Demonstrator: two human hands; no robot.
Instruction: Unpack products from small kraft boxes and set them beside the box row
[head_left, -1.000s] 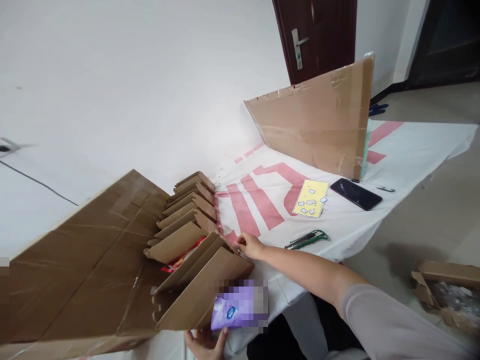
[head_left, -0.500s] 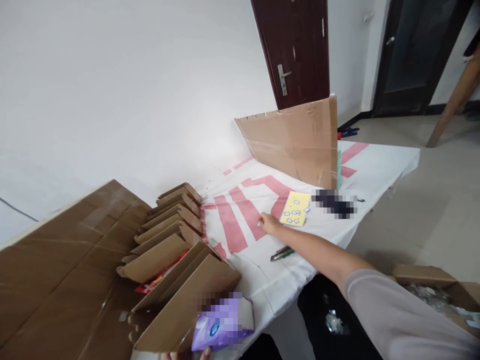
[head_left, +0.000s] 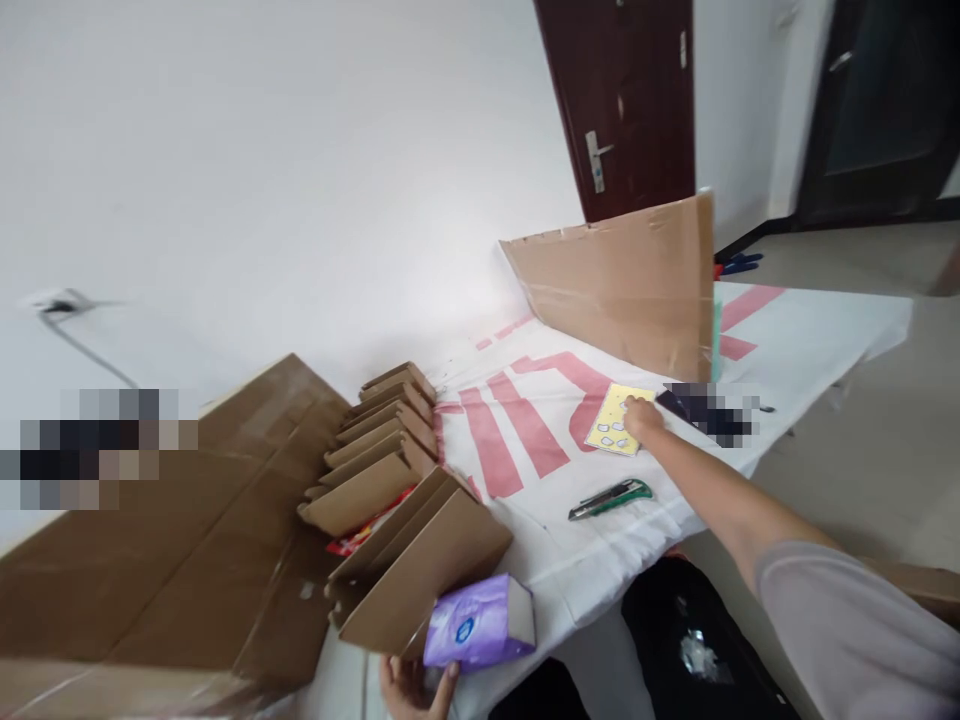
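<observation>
Your big cardboard sheet point(head_left: 187, 560) slopes against the wall at the left, which keeps the folded cardboard slats point(head_left: 386, 450) propped in a row. On the cloth-covered bench point(head_left: 817, 320) an upright cardboard panel point(head_left: 630, 295) stands on edge with its far end at the wall. Your left hand point(head_left: 411, 688) cups the purple pack point(head_left: 480, 625) from below at the bench's near edge, fingers closed against it. The frame cuts off most of that hand. Your right hand point(head_left: 642, 415) lies on the yellow sticker sheet point(head_left: 609, 428), near the green knife point(head_left: 611, 497); you cannot tell whether it pinches the sheet. The dark thing point(head_left: 709, 412) beside it is blurred out.
</observation>
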